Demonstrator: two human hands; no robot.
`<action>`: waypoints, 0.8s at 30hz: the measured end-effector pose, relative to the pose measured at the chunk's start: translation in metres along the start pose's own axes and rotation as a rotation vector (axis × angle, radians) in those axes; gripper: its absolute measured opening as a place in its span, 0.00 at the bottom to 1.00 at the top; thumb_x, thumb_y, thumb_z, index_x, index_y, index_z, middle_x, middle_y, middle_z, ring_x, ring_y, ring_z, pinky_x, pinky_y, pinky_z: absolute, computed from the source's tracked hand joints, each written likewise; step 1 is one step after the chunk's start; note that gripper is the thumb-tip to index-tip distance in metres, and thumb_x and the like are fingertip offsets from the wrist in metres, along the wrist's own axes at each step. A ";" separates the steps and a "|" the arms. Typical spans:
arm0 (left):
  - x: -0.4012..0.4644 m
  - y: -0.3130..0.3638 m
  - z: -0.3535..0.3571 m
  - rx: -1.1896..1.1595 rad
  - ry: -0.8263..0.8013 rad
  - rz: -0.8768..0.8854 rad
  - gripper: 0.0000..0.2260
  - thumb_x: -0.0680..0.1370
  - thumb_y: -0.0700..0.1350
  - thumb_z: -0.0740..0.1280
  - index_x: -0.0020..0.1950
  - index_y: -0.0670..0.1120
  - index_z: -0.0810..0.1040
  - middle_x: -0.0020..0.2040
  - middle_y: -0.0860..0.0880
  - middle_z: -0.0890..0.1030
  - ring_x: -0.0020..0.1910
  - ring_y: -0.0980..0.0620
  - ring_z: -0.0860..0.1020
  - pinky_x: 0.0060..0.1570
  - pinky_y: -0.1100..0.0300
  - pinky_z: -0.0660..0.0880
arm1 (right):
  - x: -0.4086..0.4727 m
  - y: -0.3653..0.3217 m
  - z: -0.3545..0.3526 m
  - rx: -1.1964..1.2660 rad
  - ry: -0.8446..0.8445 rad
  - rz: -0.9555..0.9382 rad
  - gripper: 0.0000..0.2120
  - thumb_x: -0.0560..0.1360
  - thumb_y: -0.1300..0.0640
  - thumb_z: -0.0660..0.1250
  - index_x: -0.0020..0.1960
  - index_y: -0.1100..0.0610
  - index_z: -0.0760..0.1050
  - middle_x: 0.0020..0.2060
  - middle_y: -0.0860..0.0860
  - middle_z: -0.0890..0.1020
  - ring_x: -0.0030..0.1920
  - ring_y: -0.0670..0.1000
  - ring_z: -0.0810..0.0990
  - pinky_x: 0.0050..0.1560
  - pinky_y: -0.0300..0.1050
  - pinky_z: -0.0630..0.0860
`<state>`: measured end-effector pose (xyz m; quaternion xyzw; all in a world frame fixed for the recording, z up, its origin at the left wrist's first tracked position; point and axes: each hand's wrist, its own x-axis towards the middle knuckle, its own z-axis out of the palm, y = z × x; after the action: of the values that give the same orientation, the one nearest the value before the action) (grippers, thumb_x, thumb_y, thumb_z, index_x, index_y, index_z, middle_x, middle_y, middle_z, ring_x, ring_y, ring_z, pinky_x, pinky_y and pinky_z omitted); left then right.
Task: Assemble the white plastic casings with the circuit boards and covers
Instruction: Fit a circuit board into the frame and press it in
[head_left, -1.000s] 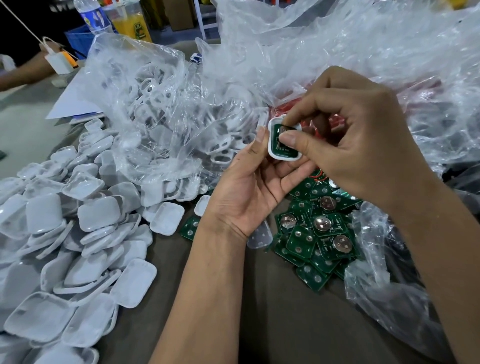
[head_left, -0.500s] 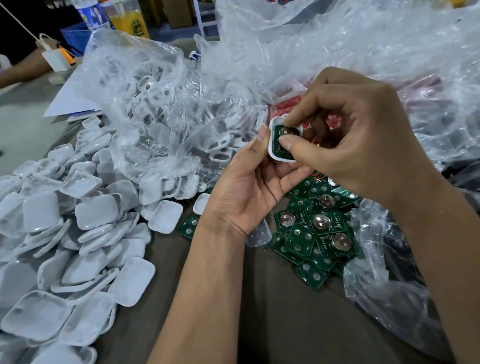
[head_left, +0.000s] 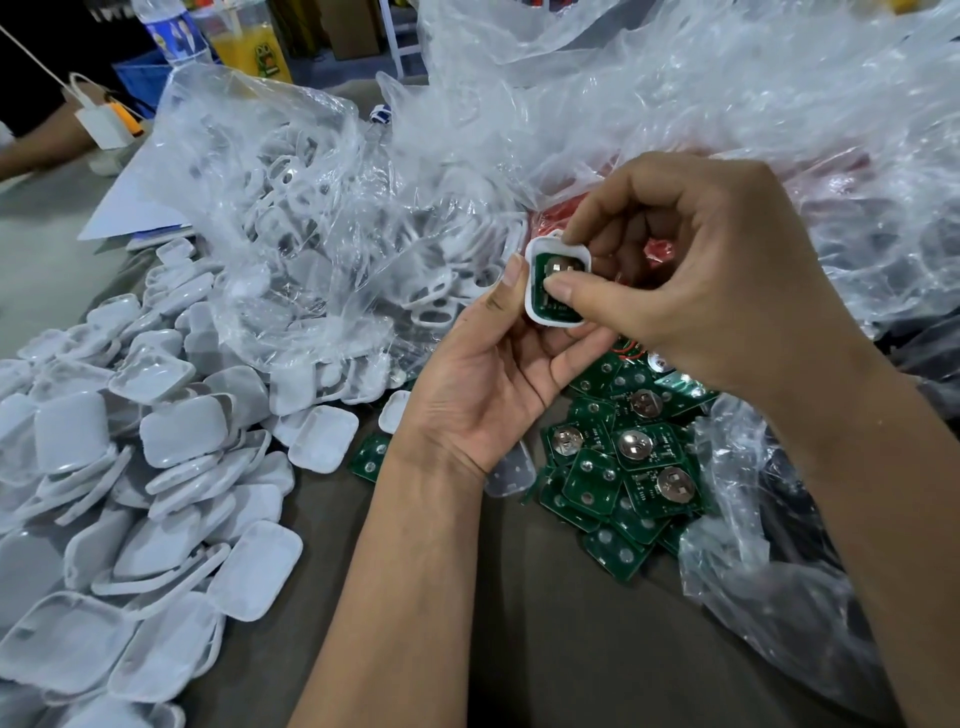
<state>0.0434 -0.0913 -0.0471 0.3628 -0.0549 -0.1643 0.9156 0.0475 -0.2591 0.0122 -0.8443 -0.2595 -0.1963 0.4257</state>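
Since a second ago our right thumb has slid lower on the board, so the round silver coin cell shows above it, and little else has shifted.

Biggest first: crinkled clear plastic bags (head_left: 675, 130) billow across the back and right, glossy and wrinkled; the left one (head_left: 270, 218) holds white ring-like casing parts. On the left we see a heap of white covers (head_left: 130, 493), smooth shallow rounded squares, too many and too overlapped to count. They lie on a dull grey-brown table (head_left: 545, 623). Below our hands sits a pile of green circuit boards (head_left: 618, 467), flat squarish pieces; four show silver coin cells, the others silver dots, and the whole pile is perhaps a dozen or more, hard to tell under the overlap.

Now our left hand (head_left: 483, 384) is palm up, fingers curled behind one white casing (head_left: 556, 283), thumb pressed to its left edge. Our right hand (head_left: 691, 270) comes from above, forefinger on the casing's top corner, thumb pressing on the single green board (head_left: 558, 275) seated inside. That casing is a rounded rectangle, open face turned toward us, long axis roughly up and down, tilted slightly, held above the board pile.

Smallest, far left: a white charger-like block (head_left: 104, 124) by another person's arm.
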 end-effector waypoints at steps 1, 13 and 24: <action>0.000 0.000 0.000 -0.005 0.001 0.003 0.17 0.81 0.49 0.61 0.47 0.45 0.89 0.48 0.46 0.87 0.46 0.50 0.87 0.47 0.57 0.84 | 0.000 0.000 0.000 -0.003 0.005 -0.003 0.10 0.70 0.55 0.81 0.47 0.57 0.83 0.37 0.49 0.83 0.35 0.51 0.80 0.38 0.50 0.80; -0.002 0.001 0.001 -0.017 0.012 0.007 0.16 0.81 0.49 0.62 0.46 0.46 0.89 0.49 0.46 0.87 0.48 0.50 0.87 0.47 0.56 0.84 | 0.000 -0.001 -0.002 -0.042 0.006 -0.053 0.09 0.71 0.54 0.82 0.46 0.56 0.85 0.40 0.50 0.82 0.38 0.48 0.80 0.40 0.42 0.79; -0.003 0.000 0.002 0.000 0.011 -0.002 0.18 0.82 0.47 0.60 0.45 0.46 0.89 0.48 0.46 0.87 0.46 0.50 0.87 0.46 0.56 0.84 | 0.001 0.003 -0.004 -0.018 -0.045 -0.108 0.07 0.72 0.56 0.80 0.45 0.57 0.84 0.40 0.49 0.80 0.36 0.46 0.77 0.39 0.34 0.73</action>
<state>0.0405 -0.0910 -0.0456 0.3639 -0.0495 -0.1633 0.9157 0.0497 -0.2640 0.0129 -0.8370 -0.3124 -0.2024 0.4010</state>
